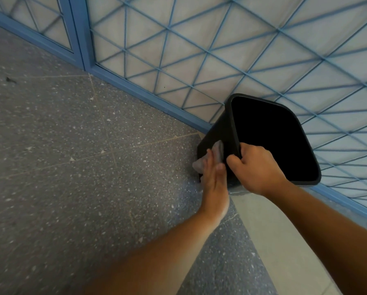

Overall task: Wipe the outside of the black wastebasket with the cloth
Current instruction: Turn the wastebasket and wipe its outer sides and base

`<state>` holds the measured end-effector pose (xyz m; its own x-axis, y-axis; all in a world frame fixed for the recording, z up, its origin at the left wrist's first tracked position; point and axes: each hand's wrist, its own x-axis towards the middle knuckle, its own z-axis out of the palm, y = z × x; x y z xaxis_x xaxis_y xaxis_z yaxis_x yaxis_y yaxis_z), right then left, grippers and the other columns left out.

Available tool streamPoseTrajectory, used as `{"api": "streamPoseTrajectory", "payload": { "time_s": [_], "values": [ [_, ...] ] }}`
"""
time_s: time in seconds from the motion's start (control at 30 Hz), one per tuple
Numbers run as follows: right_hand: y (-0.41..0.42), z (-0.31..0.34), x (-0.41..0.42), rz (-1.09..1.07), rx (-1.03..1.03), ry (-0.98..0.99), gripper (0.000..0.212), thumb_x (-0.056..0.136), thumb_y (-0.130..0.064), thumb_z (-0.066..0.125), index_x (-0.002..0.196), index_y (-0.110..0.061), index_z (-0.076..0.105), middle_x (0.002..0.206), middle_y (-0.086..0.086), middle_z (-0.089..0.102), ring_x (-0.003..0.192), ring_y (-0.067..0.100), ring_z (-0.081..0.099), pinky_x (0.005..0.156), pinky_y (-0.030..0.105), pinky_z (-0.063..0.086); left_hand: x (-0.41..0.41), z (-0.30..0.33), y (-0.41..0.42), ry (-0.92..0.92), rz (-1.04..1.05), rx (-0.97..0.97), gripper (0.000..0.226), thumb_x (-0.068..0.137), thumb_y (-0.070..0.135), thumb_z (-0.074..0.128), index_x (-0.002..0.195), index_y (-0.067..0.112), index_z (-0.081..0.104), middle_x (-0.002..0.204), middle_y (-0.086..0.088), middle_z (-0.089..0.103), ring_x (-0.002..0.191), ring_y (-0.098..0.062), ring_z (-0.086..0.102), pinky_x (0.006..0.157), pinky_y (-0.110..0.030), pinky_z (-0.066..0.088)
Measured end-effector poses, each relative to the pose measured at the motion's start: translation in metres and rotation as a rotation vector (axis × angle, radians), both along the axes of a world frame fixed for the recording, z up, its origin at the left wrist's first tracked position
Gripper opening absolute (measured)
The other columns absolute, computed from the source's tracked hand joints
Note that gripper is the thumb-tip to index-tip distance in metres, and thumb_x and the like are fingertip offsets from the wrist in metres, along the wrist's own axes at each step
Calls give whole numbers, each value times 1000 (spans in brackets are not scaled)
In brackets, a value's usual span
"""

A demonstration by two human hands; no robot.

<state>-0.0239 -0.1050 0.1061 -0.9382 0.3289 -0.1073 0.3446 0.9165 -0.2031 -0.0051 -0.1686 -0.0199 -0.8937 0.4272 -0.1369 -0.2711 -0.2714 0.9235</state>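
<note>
Below the blue lattice panel (pixel 220 50), the black wastebasket (pixel 223 133) stands tilted on the speckled floor (pixel 72 167), at that floor's edge against the panel's frame. Right hand (pixel 257 167) grips the near rim, fingers curled inside and hidden. Left hand (pixel 214 179), fingers straight and together, presses the grey cloth (pixel 217 151) flat against the outer side wall. Most of the cloth is covered; the basket's base and interior cannot be made out.

Grey speckled terrazzo floor (pixel 72 167) meeting a blue-framed lattice partition (pixel 199 50); paler floor strip (pixel 284 241) running along the partition's base.
</note>
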Motion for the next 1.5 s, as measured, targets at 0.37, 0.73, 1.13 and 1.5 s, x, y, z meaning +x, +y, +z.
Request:
{"api": "streamPoseTrajectory", "payload": {
  "time_s": [0.37,0.73,1.13,1.5],
  "values": [
    [-2,-1,1,-9,7,12,27,84,-35,52,64,-18,51,58,4,56,55,20,55,55,40,52,5,-13,-9,-23,-32,1,45,114,35,18,154,56,13,162,37,-2,159,3,-7,133,-45,5],
    [0,-2,0,30,18,27,34,89,-37,49,62,-17,47,58,3,53,55,20,54,53,34,47,3,-10,-20,-138,-38,-26,46,115,26,19,158,44,18,171,22,7,159,3,1,133,-30,7],
    [0,0,0,57,-4,37,42,94,-43,40,65,-16,52,60,5,57,56,21,56,58,41,50,7,-11,-24,-134,-71,-21,50,115,29,22,164,38,16,172,20,9,155,12,10,132,-29,9],
    [0,1,1,62,-35,41,42,94,-45,38,65,-19,54,55,2,57,49,16,55,53,41,51,28,2,-14,-67,-13,163,50,114,29,26,161,43,14,173,19,11,159,2,7,126,-13,16]
  ]
}}
